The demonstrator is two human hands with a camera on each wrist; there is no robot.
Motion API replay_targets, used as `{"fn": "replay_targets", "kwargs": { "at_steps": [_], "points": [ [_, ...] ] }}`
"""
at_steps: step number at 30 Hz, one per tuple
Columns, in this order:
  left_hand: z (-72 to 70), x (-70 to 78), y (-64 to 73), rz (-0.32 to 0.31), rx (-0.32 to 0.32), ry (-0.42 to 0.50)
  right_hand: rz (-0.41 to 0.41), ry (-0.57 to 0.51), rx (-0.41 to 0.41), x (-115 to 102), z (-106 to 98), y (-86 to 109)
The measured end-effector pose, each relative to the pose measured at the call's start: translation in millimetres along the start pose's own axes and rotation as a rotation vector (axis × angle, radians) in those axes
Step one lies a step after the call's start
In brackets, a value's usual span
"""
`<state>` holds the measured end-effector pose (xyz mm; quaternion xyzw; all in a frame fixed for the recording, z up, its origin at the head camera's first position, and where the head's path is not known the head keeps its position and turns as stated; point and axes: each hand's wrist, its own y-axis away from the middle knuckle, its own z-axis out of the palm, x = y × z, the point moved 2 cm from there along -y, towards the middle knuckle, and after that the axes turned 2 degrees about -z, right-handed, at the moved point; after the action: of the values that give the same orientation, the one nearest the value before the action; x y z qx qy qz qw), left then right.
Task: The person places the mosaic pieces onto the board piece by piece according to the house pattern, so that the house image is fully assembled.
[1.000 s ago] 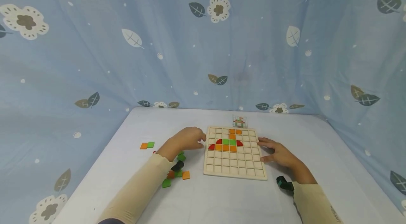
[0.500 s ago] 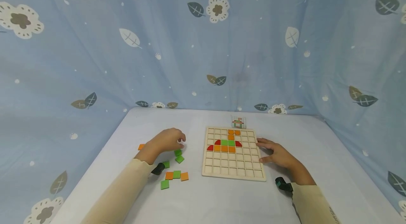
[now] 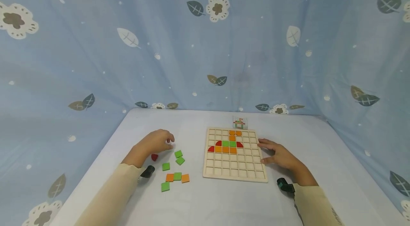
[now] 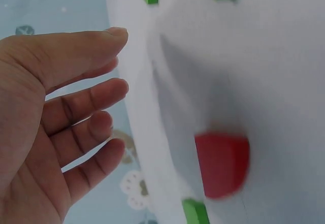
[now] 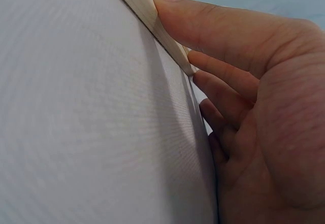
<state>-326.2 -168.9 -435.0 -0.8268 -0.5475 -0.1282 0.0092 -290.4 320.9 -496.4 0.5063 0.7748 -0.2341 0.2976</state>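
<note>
My left hand point(image 3: 153, 142) hovers over the left of the table, fingers loosely bent and nothing between them. In the left wrist view, a red rounded tile point(image 4: 223, 164) lies on the cloth below and apart from the fingers. A wooden grid board point(image 3: 215, 171) lies at the middle, with orange squares point(image 3: 225, 150), green squares point(image 3: 229, 143), red rounded pieces point(image 3: 239, 145) and orange rounded pieces point(image 3: 238, 133) in its upper cells. My right hand point(image 3: 278, 155) rests at the board's right edge, thumb and fingertips touching its side with fingers spread.
Loose green tiles point(image 3: 166, 166) and orange tiles point(image 3: 185, 178) lie between my left hand and the board. A small pattern card point(image 3: 240, 123) lies behind the board. Blue patterned curtain point(image 3: 173, 41) hangs beyond the table's far edge.
My left hand has moved left, away from the board, passing over the loose tiles. The red tile now shows beneath it. The right hand stays at the board's edge.
</note>
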Motion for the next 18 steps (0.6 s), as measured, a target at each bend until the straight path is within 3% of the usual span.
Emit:
{"fn": "replay_targets", "kwargs": {
  "at_steps": [6, 12, 18],
  "points": [
    [3.3, -15.1, 8.6, -0.078, -0.022, 0.042, -0.019, -0.008, 0.001, 0.2, 0.3, -2.1],
    [7.7, -31.7, 17.2, -0.110, 0.003, 0.081, -0.036, 0.004, -0.005, -2.5, 2.8, -3.1],
    [5.9, -48.2, 25.5, -0.128, 0.037, 0.137, 0.006, 0.026, 0.004, -5.3, 0.4, -0.8]
  ]
}}
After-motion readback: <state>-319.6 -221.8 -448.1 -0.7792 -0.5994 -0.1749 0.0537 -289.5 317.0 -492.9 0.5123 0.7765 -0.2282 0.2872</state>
